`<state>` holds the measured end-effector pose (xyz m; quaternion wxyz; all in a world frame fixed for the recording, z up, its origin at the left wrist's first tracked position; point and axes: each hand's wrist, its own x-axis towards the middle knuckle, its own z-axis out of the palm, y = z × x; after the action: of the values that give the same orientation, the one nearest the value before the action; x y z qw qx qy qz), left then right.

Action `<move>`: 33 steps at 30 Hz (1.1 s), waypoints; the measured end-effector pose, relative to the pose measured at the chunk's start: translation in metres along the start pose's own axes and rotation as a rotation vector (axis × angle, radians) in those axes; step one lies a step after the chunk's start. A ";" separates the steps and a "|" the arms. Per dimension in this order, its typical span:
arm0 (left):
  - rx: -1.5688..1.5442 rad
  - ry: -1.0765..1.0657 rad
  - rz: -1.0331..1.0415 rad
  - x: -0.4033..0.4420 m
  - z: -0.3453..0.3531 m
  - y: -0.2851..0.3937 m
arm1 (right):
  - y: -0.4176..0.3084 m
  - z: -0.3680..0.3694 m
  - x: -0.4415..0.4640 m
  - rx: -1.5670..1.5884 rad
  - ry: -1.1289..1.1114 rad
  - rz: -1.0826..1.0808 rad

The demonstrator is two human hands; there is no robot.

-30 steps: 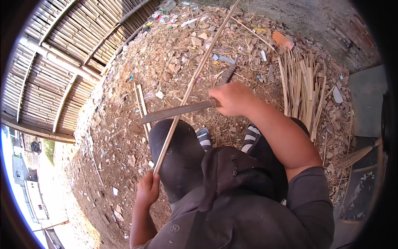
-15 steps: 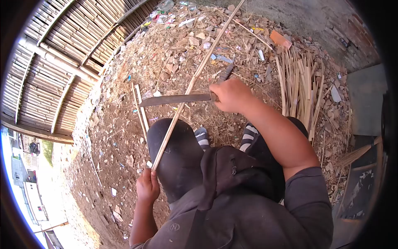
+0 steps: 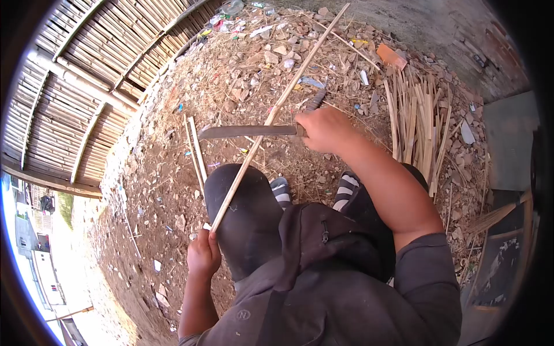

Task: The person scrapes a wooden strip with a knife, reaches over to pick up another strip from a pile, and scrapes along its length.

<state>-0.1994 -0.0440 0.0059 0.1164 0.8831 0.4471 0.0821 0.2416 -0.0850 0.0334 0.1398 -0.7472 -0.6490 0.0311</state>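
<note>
My left hand (image 3: 203, 252) is closed round the near end of a long bamboo strip (image 3: 295, 81). The strip slants up and to the right, passing over my left knee. My right hand (image 3: 328, 130) grips a machete (image 3: 248, 131), its wrapped handle (image 3: 316, 101) showing above the fist. Its dark blade points left and crosses over the strip about midway; whether the edge touches it I cannot tell.
A bundle of bamboo strips (image 3: 420, 121) lies on the right, beside an orange brick piece (image 3: 391, 57). Two strips (image 3: 197, 151) rest left of my knee. Rubble and straw cover the ground. A bamboo fence (image 3: 86, 86) stands left, a wall (image 3: 456, 34) at the upper right.
The bamboo strip's far end has swung slightly right and its tip now shows in view. The machete has moved a little up and right; my left hand has shifted slightly.
</note>
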 end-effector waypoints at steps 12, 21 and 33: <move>0.043 0.020 0.017 -0.005 -0.005 -0.013 | 0.106 0.017 0.012 0.364 0.199 0.658; -0.197 -0.100 -0.013 0.008 -0.003 0.012 | 0.023 0.021 0.005 0.302 0.135 0.245; -0.248 -0.174 -0.080 0.015 -0.010 0.013 | 0.002 0.042 0.013 0.397 0.051 0.110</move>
<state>-0.1831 -0.0383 0.0198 0.2662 0.8471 0.4565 0.0552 0.2358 -0.0656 -0.0058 0.2986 -0.7398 -0.5847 0.1470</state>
